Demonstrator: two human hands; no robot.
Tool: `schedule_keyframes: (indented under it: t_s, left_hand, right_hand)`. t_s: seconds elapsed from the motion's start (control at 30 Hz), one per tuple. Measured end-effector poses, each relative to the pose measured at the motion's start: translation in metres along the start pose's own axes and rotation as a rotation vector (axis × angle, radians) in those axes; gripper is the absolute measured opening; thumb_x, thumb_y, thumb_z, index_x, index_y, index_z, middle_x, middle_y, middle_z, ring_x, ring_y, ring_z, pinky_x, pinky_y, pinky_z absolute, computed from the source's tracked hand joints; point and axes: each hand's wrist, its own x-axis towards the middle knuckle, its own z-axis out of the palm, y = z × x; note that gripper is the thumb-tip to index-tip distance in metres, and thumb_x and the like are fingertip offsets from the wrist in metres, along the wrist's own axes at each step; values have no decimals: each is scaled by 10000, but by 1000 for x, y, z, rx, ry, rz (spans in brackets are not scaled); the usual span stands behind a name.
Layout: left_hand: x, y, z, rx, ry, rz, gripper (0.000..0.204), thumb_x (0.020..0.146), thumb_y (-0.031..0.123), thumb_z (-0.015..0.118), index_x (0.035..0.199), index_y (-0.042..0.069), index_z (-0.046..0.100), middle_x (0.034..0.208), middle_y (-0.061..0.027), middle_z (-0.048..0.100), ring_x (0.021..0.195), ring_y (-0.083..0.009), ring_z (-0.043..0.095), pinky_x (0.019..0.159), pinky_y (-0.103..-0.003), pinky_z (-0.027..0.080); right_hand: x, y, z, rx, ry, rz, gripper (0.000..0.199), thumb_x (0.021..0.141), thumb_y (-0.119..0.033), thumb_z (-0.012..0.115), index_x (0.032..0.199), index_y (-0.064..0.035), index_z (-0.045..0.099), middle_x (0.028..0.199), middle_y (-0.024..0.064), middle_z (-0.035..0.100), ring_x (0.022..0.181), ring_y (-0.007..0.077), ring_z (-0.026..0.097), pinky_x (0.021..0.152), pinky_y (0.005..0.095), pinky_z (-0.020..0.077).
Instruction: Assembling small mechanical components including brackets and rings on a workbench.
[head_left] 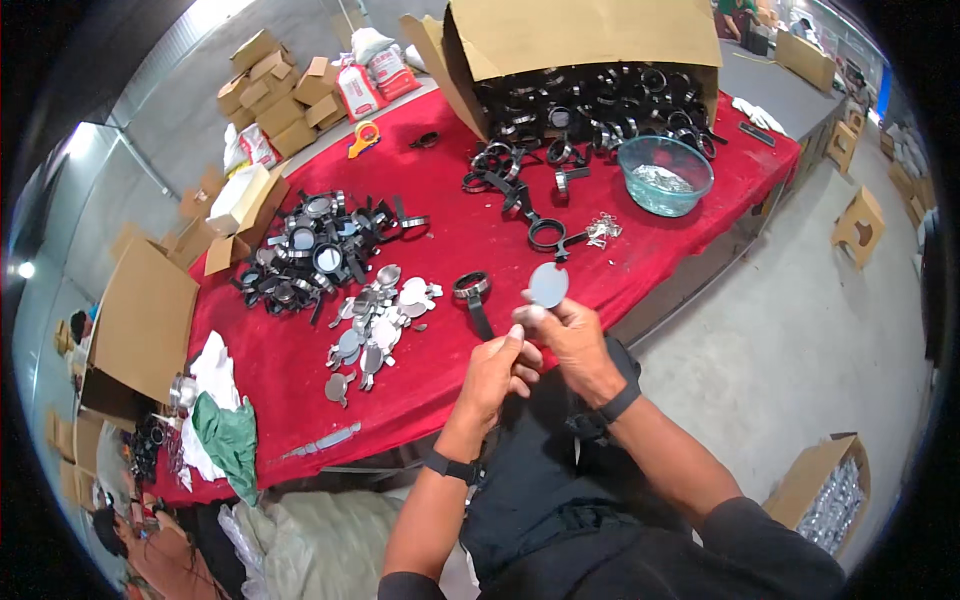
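Note:
A round, flat grey disc [549,286] is pinched upright between the thumb and fingers of my right hand [582,352], above the table's near edge. Close beside it, my left hand [490,380] has its thumb against curled fingers; whether anything small is between them is hidden. Just beyond my left hand, a single black strap with a silver-edged ring [471,286] lies on the red cloth [455,235]. To its left is a loose heap of grey and white tabbed discs [374,328]. Farther left sits a pile of black ringed straps [322,250], some with discs in their rings.
A large cardboard box [590,40] spills more black straps at the back. A glass bowl [668,178] stands at right, near small metal pieces [603,230]. A yellow tape dispenser [364,140] lies far left; green cloth [226,440] hangs at the left edge.

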Motion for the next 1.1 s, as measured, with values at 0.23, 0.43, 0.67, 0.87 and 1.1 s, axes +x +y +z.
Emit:
schedule_keyframes:
  t_s: [0.23,0.43,0.67,0.87,1.1]
  left_hand:
    - [55,16,-93,945,601,581,399,984,86,630,1376,16,656,1225,-264,700,1103,-402,692,1000,-492,532]
    - [81,11,-80,569,282,114,460,964,80,653,1423,49,654,1267,-271,718,1174,-418,695,1043,-466,535]
    - [73,-18,-74,699,333,219,254,947,126,724,1170,5,733,1118,-241,741,1056,-380,725,939,-466,557]
    - [54,-41,-62,580,455,276,244,944,129,740,1164,22,740,1128,-209,726,971,-314,740,900,-429,579]
    - [62,-45,-46,311,518,339,226,1003,55,706,1214,-29,706,1085,-107,727,894,-176,757,725,-295,654]
  right_hand:
    - [15,2,-86,-1056,112,-266,263,914,-137,753,1130,7,796,1092,230,777,1037,378,755,926,436,585]
    - [6,-8,-98,-1108,97,-239,259,915,-128,759,1126,17,796,1017,208,794,964,317,771,883,406,593]
    - [6,-8,-102,-961,146,-174,221,940,-135,771,1093,23,795,962,159,797,872,209,755,817,347,587]
    - [13,-11,-78,-929,163,-235,214,952,-147,770,1093,12,799,1001,157,800,935,224,766,850,353,585]
    - [54,3,-14,-939,122,-439,230,953,-145,755,1122,6,795,999,138,792,895,201,751,815,330,583]
